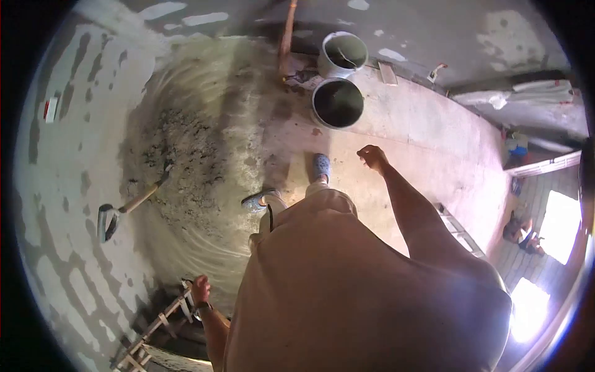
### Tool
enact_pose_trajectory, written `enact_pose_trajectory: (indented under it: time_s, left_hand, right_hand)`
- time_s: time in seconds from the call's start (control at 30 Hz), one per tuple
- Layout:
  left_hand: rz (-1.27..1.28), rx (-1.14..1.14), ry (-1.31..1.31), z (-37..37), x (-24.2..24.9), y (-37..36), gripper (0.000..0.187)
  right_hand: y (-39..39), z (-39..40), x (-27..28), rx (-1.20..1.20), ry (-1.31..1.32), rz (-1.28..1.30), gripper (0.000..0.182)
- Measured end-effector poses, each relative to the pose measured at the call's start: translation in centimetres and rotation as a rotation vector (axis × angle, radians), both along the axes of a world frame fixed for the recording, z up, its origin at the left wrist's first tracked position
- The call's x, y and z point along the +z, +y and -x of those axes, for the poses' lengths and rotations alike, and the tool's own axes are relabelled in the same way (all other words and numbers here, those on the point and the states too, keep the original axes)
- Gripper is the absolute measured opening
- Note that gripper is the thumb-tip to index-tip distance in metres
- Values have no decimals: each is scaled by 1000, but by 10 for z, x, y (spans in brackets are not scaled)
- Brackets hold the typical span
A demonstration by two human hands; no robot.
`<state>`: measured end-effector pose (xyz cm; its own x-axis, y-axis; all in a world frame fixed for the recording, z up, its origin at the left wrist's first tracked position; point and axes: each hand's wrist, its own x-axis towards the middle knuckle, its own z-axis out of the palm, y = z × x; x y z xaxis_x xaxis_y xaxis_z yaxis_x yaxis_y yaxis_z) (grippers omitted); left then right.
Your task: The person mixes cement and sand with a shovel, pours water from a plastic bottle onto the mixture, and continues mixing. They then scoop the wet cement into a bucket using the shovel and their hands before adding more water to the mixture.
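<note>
My right hand [372, 157] hangs over the pale floor, right of my blue shoe, with its fingers curled in; whether it holds anything is too small to tell. At the lower left, my left hand [201, 289] is beside the top of a wooden ladder-like frame [163, 319]; its fingers look bent, and contact with the wood cannot be made out. A shovel [141, 198] stands with its blade in a pile of grey mix [186, 149]. Two buckets, a dark one [338, 103] and a whitish one [344, 54], are ahead of my feet.
A wooden post [287, 40] rises beside the buckets. A metal ladder [460, 229] lies to my right behind my arm. Walls with patchy plaster stand left and ahead. At the far right are a pale beam [545, 163], a blue item [518, 150] and bright openings.
</note>
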<state>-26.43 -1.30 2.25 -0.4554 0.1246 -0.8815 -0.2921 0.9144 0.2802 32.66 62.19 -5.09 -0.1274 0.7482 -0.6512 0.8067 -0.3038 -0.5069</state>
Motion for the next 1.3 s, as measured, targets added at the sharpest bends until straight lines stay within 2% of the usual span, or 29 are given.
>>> enact_pose_trajectory:
  time_s: [0.07, 0.13, 0.2, 0.23, 0.27, 0.3, 0.33, 0.37, 0.47, 0.57, 0.63, 0.7, 0.77, 0.8, 0.83, 0.87, 0.9, 0.93, 0.97, 1.0, 1.03, 1.07, 1.1, 1.13, 1.17, 1.2, 1.23, 1.3]
  left_hand:
    - [-155, -399, 321, 8, -24, 51, 39]
    - [-417, -519, 391, -19, 10, 155, 39]
    - [-435, -722, 455, -42, 33, 243, 39]
    - [-417, -800, 454, -67, 61, 295, 29]
    - [-470, -734, 400, -82, 71, 323, 34]
    - [-422, -888, 402, -91, 82, 350, 35]
    - [-496, -813, 372, -105, 90, 369, 36]
    - [-450, -999, 486, -119, 111, 397, 37]
    - [-450, -947, 415, -142, 120, 428, 37]
    - [-364, -973, 314, -144, 113, 445, 38]
    - [-361, -943, 260, -123, 67, 435, 39]
    - [-321, -854, 164, -101, 26, 403, 40]
    - [-205, -783, 129, -87, 28, 391, 42]
    - [-166, -809, 197, -82, 28, 383, 44]
    - [-137, -842, 258, -78, 25, 372, 46]
    - [-78, -849, 255, -69, 11, 354, 49]
    - [-67, -727, 323, -84, 12, 352, 51]
    - [-22, -841, 236, -89, 19, 370, 54]
    - [73, -785, 136, -96, 12, 369, 52]
    - [94, -627, 114, -118, 8, 381, 48]
    - [135, -462, 92, -142, 7, 391, 46]
    - [149, -468, 73, -159, -3, 393, 46]
    - [129, -510, -18, -173, -16, 397, 44]
    - [105, -542, -104, -189, -25, 409, 42]
    - [124, -526, -112, -203, -31, 421, 42]
    - [117, -657, -112, -219, -30, 450, 41]
    - [102, -786, -109, -230, -33, 475, 40]
    - [104, -720, -87, -246, -35, 502, 41]
  right_hand:
    - [8, -39, 7, -201, 88, 48, 33]
    - [17, -73, 5, -291, 134, 80, 31]
    - [11, -98, -3, -434, 218, 155, 28]
    - [5, -125, -33, -455, 328, 163, 27]
    - [-4, -151, -66, -517, 511, 143, 25]
    - [-17, -162, -65, -645, 558, 78, 25]
    - [-9, -176, -80, -530, 421, 171, 27]
    - [-1, -192, -97, -397, 293, 262, 30]
    - [-4, -197, -62, -523, 103, 276, 36]
    - [-4, -193, -50, -616, 46, 239, 37]
    - [20, -197, -69, -644, 62, 212, 36]
    - [21, -215, -98, -487, 50, 100, 39]
    - [44, -197, -99, -509, 2, 88, 35]
    - [46, -230, -167, -522, 105, 37, 42]
    - [52, -256, -224, -342, 35, -90, 53]
    - [68, -248, -234, -337, -4, -49, 64]
    - [83, -236, -249, -389, -75, 4, 69]
    - [104, -207, -231, -326, -111, -43, 75]
    - [119, -194, -255, -395, -64, -20, 81]
    - [141, -170, -259, -378, -146, 34, 88]
    - [157, -150, -266, -435, -115, 95, 94]
    - [174, -133, -277, -446, -170, 166, 99]
    - [185, -124, -308, -483, -195, 131, 102]
    - [198, -114, -334, -471, -205, 144, 102]
    - [208, -102, -360, -606, -156, 205, 98]
    - [213, -93, -380, -739, -106, 265, 95]
    - [220, -82, -393, -720, -110, 275, 95]
    - [232, -65, -404, -834, 214, 321, 82]
